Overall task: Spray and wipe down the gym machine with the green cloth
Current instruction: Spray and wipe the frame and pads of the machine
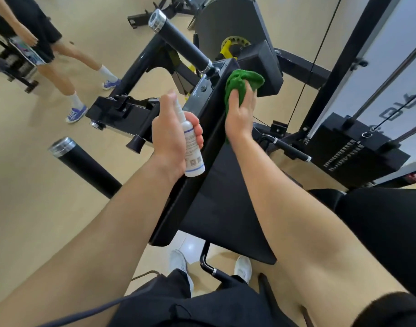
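Note:
A black gym machine fills the middle of the head view, with a long padded bench [216, 199] running away from me. My left hand [172, 135] grips a small white spray bottle [191, 147], upright over the pad's left edge. My right hand [241, 109] holds a bunched green cloth [243, 83] against the far end of the pad. The cloth spills out beyond my fingers toward a second black pad [263, 67].
Black foam rollers [84, 164] [178, 41] stick out left of the bench. A weight stack [351, 147] with cable and guide rods stands at the right. Another person's legs in purple sneakers [76, 113] stand on the tan floor at the left. My white shoes [242, 267] show below.

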### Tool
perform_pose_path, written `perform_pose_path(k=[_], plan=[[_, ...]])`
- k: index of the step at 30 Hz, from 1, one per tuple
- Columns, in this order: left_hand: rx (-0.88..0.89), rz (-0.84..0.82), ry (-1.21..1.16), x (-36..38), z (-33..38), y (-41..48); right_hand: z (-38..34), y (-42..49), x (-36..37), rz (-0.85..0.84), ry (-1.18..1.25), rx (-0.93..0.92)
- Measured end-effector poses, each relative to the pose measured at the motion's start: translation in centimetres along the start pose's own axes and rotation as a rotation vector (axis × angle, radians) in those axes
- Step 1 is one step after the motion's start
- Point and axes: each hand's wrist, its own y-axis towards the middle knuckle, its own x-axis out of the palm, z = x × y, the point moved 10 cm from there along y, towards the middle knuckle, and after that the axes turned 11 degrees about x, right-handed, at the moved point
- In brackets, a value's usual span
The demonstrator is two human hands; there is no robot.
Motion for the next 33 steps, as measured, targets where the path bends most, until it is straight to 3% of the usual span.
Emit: perform_pose_path(k=[5,7,9,13,16,25,33], plan=[[-0.012,0.009,-0.019,-0.8,-0.3,-0.7,4.7,-13.6,2.1,-0.156,-0.053,-0.026],[0.004,-0.019,0.008,-1.1,-0.4,-0.9,5.5,-19.0,2.5,-0.249,-0.086,-0.135],[0.018,-0.034,0.022,-1.4,-0.5,-1.3,5.1,-16.8,2.4,-0.255,-0.129,-0.178],[0.031,-0.031,0.035,-2.1,-0.3,-2.3,1.0,-3.8,-0.1,-0.056,-0.114,-0.02],[0.032,-0.04,0.054,-2.5,-0.3,-2.9,-1.0,0.1,-0.5,-0.02,-0.161,0.02],[0.031,-0.163,0.064,-1.0,-0.4,-3.3,5.3,-19.7,1.7,-0.235,-0.094,0.015],[0.052,-0.365,0.025,-2.1,-1.1,-6.3,9.4,-25.3,0.1,-0.087,0.074,0.287]])
